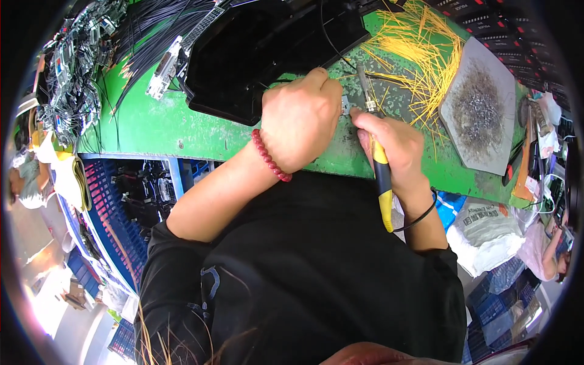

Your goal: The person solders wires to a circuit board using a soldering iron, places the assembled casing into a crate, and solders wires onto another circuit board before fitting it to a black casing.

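Soldering iron [382, 177]: one, yellow-and-black handle, tip pointing toward the far edge of the green desk [146, 131].
Right hand [398, 146]: wrapped around the iron's handle, thumb up by the metal collar, just past the near edge.
Left hand [304, 115]: fingers bent and narrow, back toward us; we cannot tell what they pinch.
Burn hazard: if the iron is hot, which we cannot see, a small swing leftward could bring its tip onto the left fingers.
Melt hazard: we judge that a careless sweep could mark the black case [243, 73] or scorch the yellow wires [420, 52], both lying near the tip.
Silver piece [345, 105]: one, small, in the gap between the hands, just beside the left fingers; touching or apart, we cannot tell.
Iron's position: inside the right grip, handle end reaching back over the near edge, tip beyond both thumbs' side of the work.
Black case, placement: left of the tip, toward the far edge.
Yellow wires, placement: loose heap, toward the far right corner.
Grey plate [453, 115]: soot-marked, near the right edge.
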A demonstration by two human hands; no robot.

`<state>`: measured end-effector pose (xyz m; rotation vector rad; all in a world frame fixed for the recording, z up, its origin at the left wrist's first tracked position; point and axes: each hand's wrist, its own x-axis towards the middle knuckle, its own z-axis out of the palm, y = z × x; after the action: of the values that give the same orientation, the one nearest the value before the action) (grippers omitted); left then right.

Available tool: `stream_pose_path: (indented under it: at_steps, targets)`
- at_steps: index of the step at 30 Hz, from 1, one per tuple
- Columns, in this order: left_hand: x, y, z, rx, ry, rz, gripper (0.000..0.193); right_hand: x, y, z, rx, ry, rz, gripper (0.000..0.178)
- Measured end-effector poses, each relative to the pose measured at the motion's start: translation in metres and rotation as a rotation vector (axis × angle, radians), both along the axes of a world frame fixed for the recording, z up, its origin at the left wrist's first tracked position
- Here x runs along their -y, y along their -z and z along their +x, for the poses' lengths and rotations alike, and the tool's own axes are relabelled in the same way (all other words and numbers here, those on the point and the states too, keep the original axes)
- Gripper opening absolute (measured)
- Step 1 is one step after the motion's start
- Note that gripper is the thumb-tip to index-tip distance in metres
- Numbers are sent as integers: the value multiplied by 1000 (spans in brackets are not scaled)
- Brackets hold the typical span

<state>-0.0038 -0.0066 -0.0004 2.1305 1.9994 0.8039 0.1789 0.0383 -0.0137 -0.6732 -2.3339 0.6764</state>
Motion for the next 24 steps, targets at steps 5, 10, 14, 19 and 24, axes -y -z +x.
stream_pose_path:
  at_steps: [5,10,14,19,24]
  targets:
    - [2,2,0,14,-16,19,9,10,5,-3,-13,11,-16,30]
    - [4,2,-4,113,9,-33,8,11,11,-2,-92,82,-131,25]
    - [4,2,-6,144,15,-56,6,9,10,-1,-112,76,-200,25]
    - [4,0,-10,201,76,-102,5,13,11,11,-387,114,-432,46]
    - [0,0,-12,192,98,-154,5,15,0,21,-391,154,-503,57]
